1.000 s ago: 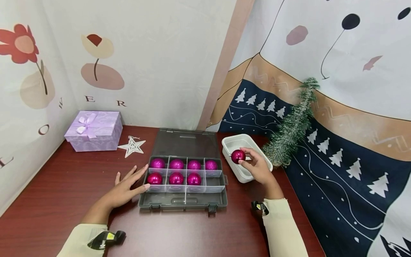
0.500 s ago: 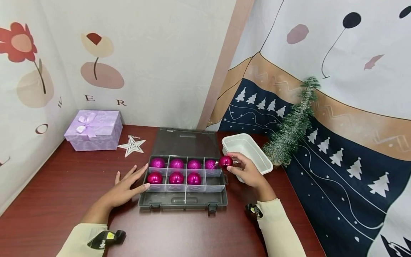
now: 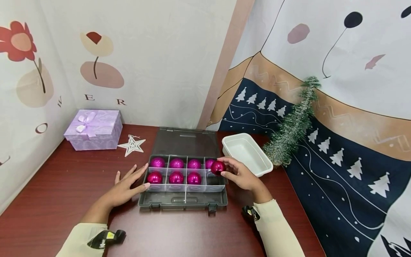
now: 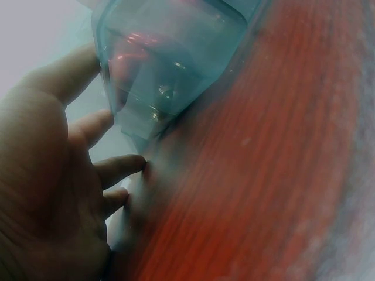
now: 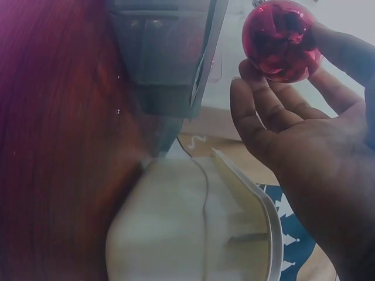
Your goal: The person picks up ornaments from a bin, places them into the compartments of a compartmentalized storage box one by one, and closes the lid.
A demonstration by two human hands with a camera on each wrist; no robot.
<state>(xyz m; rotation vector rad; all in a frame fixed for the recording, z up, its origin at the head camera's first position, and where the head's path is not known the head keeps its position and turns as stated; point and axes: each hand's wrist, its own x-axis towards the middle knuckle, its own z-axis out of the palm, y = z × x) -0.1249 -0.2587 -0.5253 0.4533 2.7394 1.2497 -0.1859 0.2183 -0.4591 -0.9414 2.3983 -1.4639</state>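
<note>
My right hand point(image 3: 241, 175) pinches a shiny magenta Christmas bauble point(image 3: 218, 167) between thumb and fingers, over the right end of a divided plastic box point(image 3: 183, 200). The right wrist view shows the same bauble point(image 5: 281, 41) at the fingertips. Below it, the front-row right compartment point(image 3: 215, 181) holds no bauble. Glittery baubles point(image 3: 176, 164) fill the back row, the rightmost partly hidden by the held one. Three shiny baubles point(image 3: 176, 178) lie in the front row. With fingers spread, my left hand point(image 3: 123, 191) touches the box's left side; its fingertips rest at the wall point(image 4: 170, 64).
A white tub point(image 3: 247, 153) stands right of the box, with a small frosted Christmas tree point(image 3: 292, 125) behind it. The box's dark lid point(image 3: 186, 142) lies open at the back. A white star ornament point(image 3: 132, 146) and a lilac gift box point(image 3: 94, 130) sit at the left.
My right hand has carried the shiny bauble left from over the white tub to above the box's right end. My left hand has stayed in place.
</note>
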